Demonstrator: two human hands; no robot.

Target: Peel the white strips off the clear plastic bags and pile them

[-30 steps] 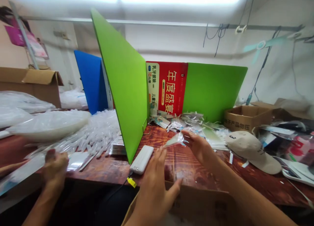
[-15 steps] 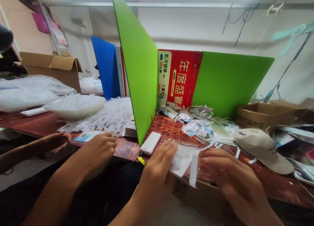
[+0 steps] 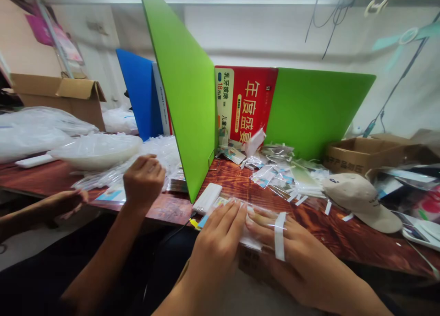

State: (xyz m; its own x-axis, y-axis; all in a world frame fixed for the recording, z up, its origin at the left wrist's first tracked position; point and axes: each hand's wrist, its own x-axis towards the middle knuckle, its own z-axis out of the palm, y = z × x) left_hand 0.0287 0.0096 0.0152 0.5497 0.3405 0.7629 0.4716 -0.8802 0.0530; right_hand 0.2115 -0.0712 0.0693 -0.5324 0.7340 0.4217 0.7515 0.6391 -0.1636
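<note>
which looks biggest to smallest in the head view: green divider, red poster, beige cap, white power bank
1. green divider, by far the largest as seen, though it also stands nearest the camera.
2. red poster.
3. beige cap, somewhat smaller than the poster.
4. white power bank, the smallest.

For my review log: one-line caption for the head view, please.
Left hand and right hand press a clear packet flat at the wooden table edge, beside a green divider.

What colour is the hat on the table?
Beige, or light tan. The hat lies right of the person's hands, clear in the head view.
</note>
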